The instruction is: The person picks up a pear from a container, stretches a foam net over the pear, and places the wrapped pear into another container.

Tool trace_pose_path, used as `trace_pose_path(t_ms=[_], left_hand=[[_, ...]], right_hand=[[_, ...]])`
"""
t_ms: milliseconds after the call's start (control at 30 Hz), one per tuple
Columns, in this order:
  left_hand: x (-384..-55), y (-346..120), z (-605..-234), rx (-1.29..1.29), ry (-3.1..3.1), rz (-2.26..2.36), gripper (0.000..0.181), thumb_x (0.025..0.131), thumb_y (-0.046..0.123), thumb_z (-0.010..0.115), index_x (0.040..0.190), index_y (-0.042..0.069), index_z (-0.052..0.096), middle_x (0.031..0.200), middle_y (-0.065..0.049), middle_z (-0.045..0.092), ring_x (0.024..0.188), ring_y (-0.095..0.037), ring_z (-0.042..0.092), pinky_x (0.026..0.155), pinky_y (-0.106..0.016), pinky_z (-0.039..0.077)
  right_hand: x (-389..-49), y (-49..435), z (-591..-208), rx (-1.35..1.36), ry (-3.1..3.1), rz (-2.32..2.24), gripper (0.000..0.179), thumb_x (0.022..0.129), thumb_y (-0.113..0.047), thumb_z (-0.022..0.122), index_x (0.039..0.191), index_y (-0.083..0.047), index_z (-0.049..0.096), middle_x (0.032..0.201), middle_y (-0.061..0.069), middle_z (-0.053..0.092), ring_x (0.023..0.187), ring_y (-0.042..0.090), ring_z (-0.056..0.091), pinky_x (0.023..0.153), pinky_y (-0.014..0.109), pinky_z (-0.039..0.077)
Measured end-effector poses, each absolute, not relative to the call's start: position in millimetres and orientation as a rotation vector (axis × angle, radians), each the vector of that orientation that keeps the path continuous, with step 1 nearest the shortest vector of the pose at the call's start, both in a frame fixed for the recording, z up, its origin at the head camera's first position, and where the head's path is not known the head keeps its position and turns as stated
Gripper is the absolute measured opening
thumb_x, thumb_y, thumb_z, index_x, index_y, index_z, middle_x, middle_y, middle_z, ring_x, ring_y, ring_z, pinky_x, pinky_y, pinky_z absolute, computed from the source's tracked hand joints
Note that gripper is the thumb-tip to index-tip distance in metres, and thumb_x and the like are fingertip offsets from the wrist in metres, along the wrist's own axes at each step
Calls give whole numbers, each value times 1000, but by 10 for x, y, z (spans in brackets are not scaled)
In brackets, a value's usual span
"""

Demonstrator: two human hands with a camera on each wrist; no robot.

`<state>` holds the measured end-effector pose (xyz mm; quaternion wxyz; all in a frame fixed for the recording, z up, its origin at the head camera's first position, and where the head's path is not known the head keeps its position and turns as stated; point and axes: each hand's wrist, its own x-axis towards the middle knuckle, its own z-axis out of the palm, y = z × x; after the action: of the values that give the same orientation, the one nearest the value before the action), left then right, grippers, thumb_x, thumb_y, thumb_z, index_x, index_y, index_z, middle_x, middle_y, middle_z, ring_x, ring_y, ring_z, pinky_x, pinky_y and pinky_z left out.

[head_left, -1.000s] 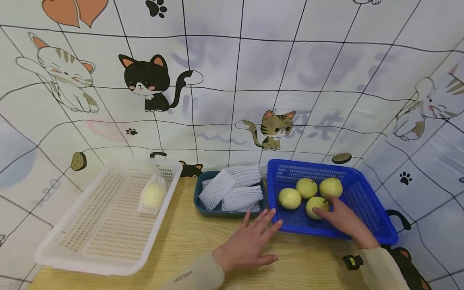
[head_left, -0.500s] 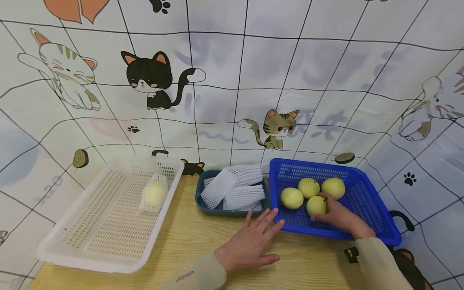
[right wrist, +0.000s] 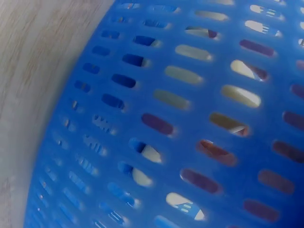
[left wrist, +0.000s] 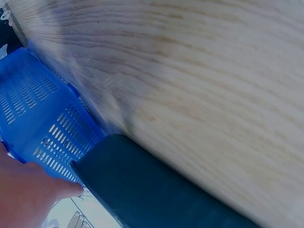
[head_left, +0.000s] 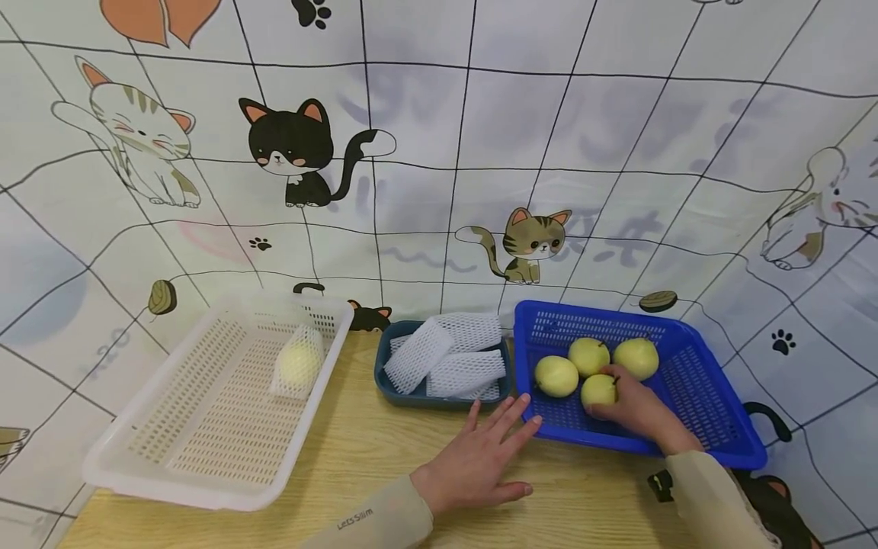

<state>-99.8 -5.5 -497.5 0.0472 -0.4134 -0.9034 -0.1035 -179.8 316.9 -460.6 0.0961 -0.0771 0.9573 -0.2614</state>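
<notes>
My right hand [head_left: 641, 412] reaches into the blue perforated basket [head_left: 583, 438] and grips a yellow-green pear [head_left: 598, 390], thumb on its near side and fingers over the far side. Several other pears lie around it, such as one pear [head_left: 556, 376] to the left. The left hand [head_left: 476, 465] lies with fingers spread, fingertips right at the basket's near left corner. In the left wrist view part of that hand [left wrist: 28, 194] shows beside the basket and the dark teal tray [left wrist: 147, 190]. The basket's slotted wall [right wrist: 190, 137] fills most of the right wrist view, hiding the right hand's grip.
White foam net sleeves [head_left: 466, 372] lie heaped in the teal tray, left of the blue basket. Further left stands a white perforated basket [head_left: 219, 435] holding one net-wrapped pear [head_left: 299, 367]. Behind everything hangs a cat-print cloth [head_left: 411, 191]. All containers stand on a wooden table [head_left: 350, 450].
My right hand has closed more firmly around the near pear, which has shifted and turned slightly. The left hand keeps its place by the basket corner. The head view has drifted a little.
</notes>
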Motion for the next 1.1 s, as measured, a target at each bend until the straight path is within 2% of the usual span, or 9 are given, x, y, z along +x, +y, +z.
trace_pose_path(t_ms=[267,500,700,833,933,1100], left_hand=[[-1017,-69,-5003,-1275,-2766,-519,84,102,62,52,167,21,18,174,-7,-2,158,-25,9,118,-60,30],[-1028,-137,-4996,-1258,-2709,-828,76,105,56,49,166,18,24,174,-7,5,159,-23,6,121,-58,26],[-1008,-356,-4862,-1094,-2672,-1215,67,108,48,51,163,16,31,173,-5,14,158,-26,12,122,-52,27],[-1058,-549,-4844,-939,-2652,-1356,60,108,42,53,160,15,38,172,-5,18,156,-24,23,119,-52,33],[-1096,-689,-4855,-870,-2610,-1423,57,109,37,53,159,14,39,171,-6,21,154,-26,27,117,-56,34],[-1100,-874,-4884,-777,-2507,-1520,55,108,30,55,157,9,42,170,-7,27,154,-28,27,117,-61,32]], right_hand=[[-1684,3164,-4449,-139,2936,-831,89,90,-41,80,151,5,33,121,34,60,92,37,65,67,44,52],[-1459,3011,-4273,-135,3025,-987,89,93,-45,77,156,-3,31,131,33,54,103,43,64,70,45,54],[-1223,2828,-4114,-147,3063,-1129,82,92,-38,79,155,-9,35,131,29,54,103,41,63,68,38,54],[-1103,2681,-4053,-195,3060,-1183,79,90,-30,83,152,-9,39,132,28,54,102,40,64,66,32,55],[-1027,2572,-4040,-246,3056,-1223,78,88,-26,85,151,-9,42,132,24,56,100,35,65,66,29,55],[-911,2373,-4039,-322,3037,-1314,74,85,-21,87,148,-12,47,131,17,60,98,21,66,72,28,57]])
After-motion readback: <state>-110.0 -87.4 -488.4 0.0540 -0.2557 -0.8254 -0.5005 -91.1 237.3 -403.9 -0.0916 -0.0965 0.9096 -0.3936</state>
